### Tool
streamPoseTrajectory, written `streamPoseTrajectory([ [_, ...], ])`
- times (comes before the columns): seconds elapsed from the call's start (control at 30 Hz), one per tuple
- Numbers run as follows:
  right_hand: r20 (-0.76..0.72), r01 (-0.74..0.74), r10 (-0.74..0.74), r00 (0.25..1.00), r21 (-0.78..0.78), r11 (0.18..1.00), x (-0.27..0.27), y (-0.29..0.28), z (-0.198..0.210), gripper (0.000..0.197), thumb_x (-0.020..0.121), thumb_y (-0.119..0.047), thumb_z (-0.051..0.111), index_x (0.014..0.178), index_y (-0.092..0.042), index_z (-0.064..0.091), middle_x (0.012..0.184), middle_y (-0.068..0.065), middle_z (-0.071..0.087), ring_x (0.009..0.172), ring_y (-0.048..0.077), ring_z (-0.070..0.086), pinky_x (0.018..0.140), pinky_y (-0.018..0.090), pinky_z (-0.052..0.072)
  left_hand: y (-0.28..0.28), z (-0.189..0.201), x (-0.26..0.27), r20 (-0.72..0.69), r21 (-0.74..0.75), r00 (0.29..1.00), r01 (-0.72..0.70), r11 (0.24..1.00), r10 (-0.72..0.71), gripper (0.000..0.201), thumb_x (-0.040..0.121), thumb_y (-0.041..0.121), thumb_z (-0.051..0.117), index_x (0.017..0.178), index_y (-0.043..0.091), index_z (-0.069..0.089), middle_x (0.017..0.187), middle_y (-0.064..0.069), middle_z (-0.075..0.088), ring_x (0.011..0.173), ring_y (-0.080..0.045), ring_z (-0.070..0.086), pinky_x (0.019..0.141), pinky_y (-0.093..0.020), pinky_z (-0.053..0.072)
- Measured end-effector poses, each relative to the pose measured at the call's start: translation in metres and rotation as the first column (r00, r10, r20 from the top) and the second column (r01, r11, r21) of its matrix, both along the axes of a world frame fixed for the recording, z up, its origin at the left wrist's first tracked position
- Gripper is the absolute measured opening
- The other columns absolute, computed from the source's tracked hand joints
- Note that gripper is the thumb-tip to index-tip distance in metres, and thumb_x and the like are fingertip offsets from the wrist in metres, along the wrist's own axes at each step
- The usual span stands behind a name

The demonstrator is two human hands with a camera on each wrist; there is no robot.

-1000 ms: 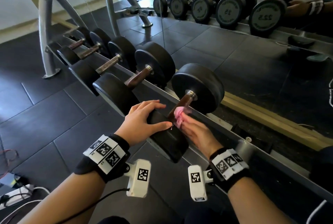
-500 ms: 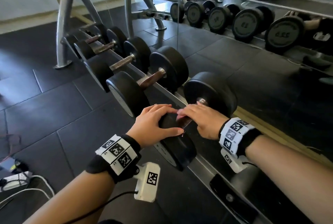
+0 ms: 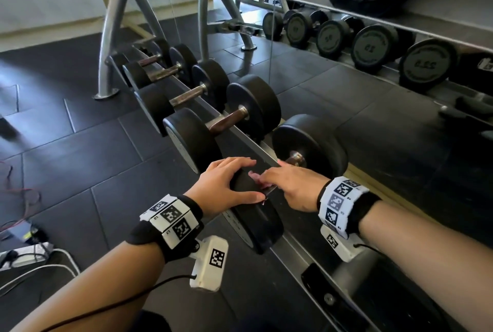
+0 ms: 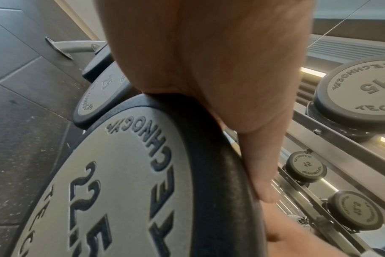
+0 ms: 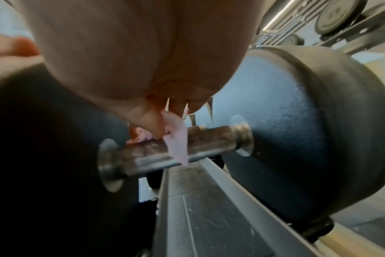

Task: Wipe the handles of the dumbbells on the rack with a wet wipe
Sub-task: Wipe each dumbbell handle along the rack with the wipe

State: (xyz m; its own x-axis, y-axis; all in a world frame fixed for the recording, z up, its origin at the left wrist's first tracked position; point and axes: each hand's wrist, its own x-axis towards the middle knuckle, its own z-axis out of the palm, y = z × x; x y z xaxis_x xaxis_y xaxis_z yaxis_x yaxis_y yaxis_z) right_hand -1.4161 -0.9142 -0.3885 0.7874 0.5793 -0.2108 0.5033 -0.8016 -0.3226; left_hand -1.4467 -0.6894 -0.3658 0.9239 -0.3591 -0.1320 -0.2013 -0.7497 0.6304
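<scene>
The nearest dumbbell lies across the rack, its near head (image 3: 258, 227) marked 22.5 (image 4: 121, 173) and its far head (image 3: 312, 142) black and round (image 5: 286, 130). My left hand (image 3: 226, 184) rests on top of the near head, fingers spread, thumb (image 4: 259, 173) along the rim. My right hand (image 3: 290, 187) lies palm down over the rusty handle (image 5: 209, 137), fingers curled round it and pinching a pink wet wipe (image 5: 177, 139) against it. Only slivers of the wipe (image 3: 253, 174) show in the head view. The handle's far end (image 3: 294, 158) sticks out past my fingers.
Several more dumbbells (image 3: 240, 115) sit on the rack rail (image 3: 298, 254) to the left. A mirror (image 3: 373, 46) behind reflects them. The rack's grey leg (image 3: 106, 64) stands at far left. A power strip and cables (image 3: 24, 257) lie on the floor at left.
My right hand has turned from under the handle, wipe showing, to palm down on top of it. The left hand has stayed on the near head.
</scene>
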Motion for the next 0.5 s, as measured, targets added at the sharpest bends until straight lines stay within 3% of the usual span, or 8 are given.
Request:
streamPoseTrajectory([
  [0.1, -0.040, 0.013, -0.015, 0.999, -0.042, 0.999, 0.005, -0.004, 0.014, 0.060, 0.097, -0.010, 0.051, 0.143, -0.047, 0.040, 0.146, -0.017, 0.046, 0.150, 0.019, 0.020, 0.124, 0.047, 0.014, 0.000, -0.002, 0.000, 0.000, -0.002, 1.000, -0.001, 1.000, 0.001, 0.080, 0.075, 0.061, 0.072, 0.145, 0.044, 0.037, 0.151, 0.020, 0.034, 0.144, -0.015, 0.017, 0.119, -0.049, 0.024],
  [0.17, -0.082, 0.051, -0.053, 0.995, -0.024, 0.998, 0.009, -0.009, 0.024, 0.056, 0.098, -0.025, 0.056, 0.144, -0.051, 0.038, 0.151, -0.018, 0.041, 0.150, 0.019, 0.019, 0.123, 0.046, 0.015, 0.000, -0.002, 0.000, 0.007, 0.006, 1.000, 0.004, 1.000, -0.004, 0.079, 0.075, 0.061, 0.072, 0.144, 0.044, 0.037, 0.150, 0.021, 0.034, 0.143, -0.016, 0.018, 0.119, -0.050, 0.024],
  [0.27, -0.079, 0.049, -0.048, 0.996, 0.011, 0.999, 0.006, -0.011, 0.024, 0.048, 0.097, -0.039, 0.056, 0.141, -0.054, 0.041, 0.148, -0.018, 0.044, 0.142, 0.010, 0.035, 0.119, 0.041, 0.029, 0.001, -0.003, 0.001, 0.028, 0.022, 0.999, 0.022, 1.000, -0.023, 0.077, 0.075, 0.064, 0.070, 0.143, 0.046, 0.038, 0.149, 0.023, 0.034, 0.142, -0.016, 0.018, 0.119, -0.049, 0.023],
  [0.33, -0.066, 0.064, -0.060, 0.996, 0.053, 0.997, -0.001, -0.007, 0.015, 0.045, 0.099, -0.039, 0.053, 0.141, -0.050, 0.042, 0.146, -0.020, 0.045, 0.136, 0.005, 0.041, 0.115, 0.037, 0.036, 0.001, -0.005, 0.002, 0.059, 0.032, 0.997, 0.039, 0.999, -0.041, 0.077, 0.074, 0.068, 0.068, 0.142, 0.047, 0.038, 0.148, 0.023, 0.035, 0.143, -0.015, 0.018, 0.119, -0.047, 0.021],
  [0.43, -0.077, 0.106, -0.098, 0.992, 0.113, 0.988, -0.003, -0.006, 0.006, 0.044, 0.103, -0.035, 0.045, 0.144, -0.050, 0.039, 0.140, -0.023, 0.049, 0.135, 0.002, 0.042, 0.116, 0.029, 0.030, 0.001, -0.008, 0.002, 0.102, 0.048, 0.994, 0.040, 0.998, -0.045, 0.077, 0.072, 0.074, 0.065, 0.139, 0.050, 0.037, 0.147, 0.025, 0.036, 0.144, -0.013, 0.016, 0.119, -0.047, 0.019],
  [0.5, -0.061, 0.097, -0.094, 0.994, 0.042, 0.994, 0.006, -0.005, 0.010, 0.045, 0.103, -0.030, 0.044, 0.142, -0.053, 0.039, 0.139, -0.021, 0.052, 0.134, 0.002, 0.043, 0.118, 0.030, 0.027, 0.003, -0.010, 0.005, 0.098, 0.057, 0.991, 0.088, 0.994, -0.093, 0.076, 0.072, 0.076, 0.062, 0.139, 0.054, 0.034, 0.148, 0.026, 0.033, 0.144, -0.012, 0.013, 0.120, -0.049, 0.016],
])
